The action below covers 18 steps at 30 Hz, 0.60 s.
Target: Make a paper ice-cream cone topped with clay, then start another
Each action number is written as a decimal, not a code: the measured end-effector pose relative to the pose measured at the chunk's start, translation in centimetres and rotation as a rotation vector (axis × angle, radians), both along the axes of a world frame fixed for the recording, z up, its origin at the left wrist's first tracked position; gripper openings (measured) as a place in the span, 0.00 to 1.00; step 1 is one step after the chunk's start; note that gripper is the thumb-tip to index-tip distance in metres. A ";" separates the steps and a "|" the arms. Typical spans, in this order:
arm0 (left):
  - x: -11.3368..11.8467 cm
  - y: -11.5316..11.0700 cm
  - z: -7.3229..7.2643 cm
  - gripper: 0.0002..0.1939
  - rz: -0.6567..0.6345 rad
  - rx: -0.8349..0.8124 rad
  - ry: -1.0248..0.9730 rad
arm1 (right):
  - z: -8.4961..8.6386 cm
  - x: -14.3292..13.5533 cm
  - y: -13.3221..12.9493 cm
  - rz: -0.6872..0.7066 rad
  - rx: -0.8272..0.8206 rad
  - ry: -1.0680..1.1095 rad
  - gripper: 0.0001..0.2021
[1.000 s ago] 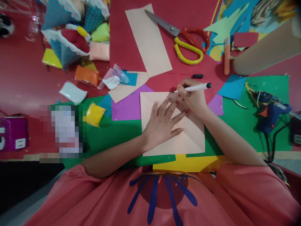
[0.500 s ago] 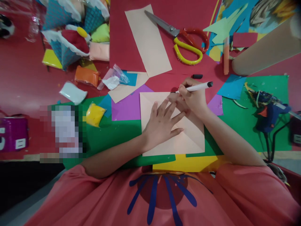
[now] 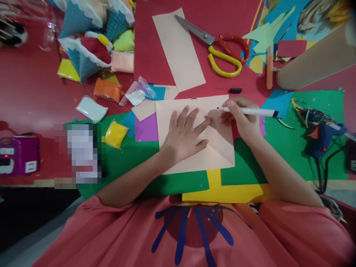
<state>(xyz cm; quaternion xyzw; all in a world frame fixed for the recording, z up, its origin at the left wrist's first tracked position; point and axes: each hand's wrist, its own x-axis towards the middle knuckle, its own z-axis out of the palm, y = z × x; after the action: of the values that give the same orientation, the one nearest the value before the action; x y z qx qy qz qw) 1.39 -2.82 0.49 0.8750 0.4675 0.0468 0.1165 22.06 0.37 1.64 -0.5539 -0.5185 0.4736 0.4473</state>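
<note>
A pale peach sheet of paper (image 3: 194, 155) lies in front of me, with a short dark curved mark near its top edge. My left hand (image 3: 185, 131) rests flat on it, fingers spread. In my right hand (image 3: 244, 120) is a white marker (image 3: 253, 111) with a black end, its tip over the upper right part of the sheet. Beyond the sheet is the black marker cap (image 3: 236, 90). Scissors (image 3: 213, 42) with one red and one yellow handle lie farther off, their blades over a peach paper strip (image 3: 180, 52).
On the right are a blue glue gun (image 3: 318, 139), a cardboard tube (image 3: 311, 59) and an orange stick (image 3: 269, 68). Several clay packets, such as a yellow one (image 3: 116, 134) and an orange one (image 3: 108, 89), lie left, near blue cones with white trim (image 3: 83, 59). A pixelated patch (image 3: 82, 152) covers something.
The peach sheet has shifted left and away from me, tilting slightly, with my left hand on it. My right hand has moved right and slightly nearer; the marker's tip is off the drawn mark.
</note>
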 end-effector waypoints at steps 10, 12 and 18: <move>0.5 0.0 -0.1 0.28 -0.387 0.029 0.011 | -0.1 1.3 -1.9 -0.019 -0.009 0.092 0.22; 0.4 0.0 0.1 0.29 -0.388 0.039 0.016 | 0.0 1.4 -1.4 -0.131 0.004 0.193 0.23; 0.2 0.0 0.0 0.23 -0.292 0.129 -0.006 | 0.2 2.1 -0.8 -0.201 0.025 0.188 0.14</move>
<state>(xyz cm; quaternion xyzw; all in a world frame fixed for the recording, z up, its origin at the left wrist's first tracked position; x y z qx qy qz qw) 1.58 -2.86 0.44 0.9393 0.3309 0.0618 0.0671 24.17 -0.47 1.83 -0.5506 -0.4219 0.4699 0.5459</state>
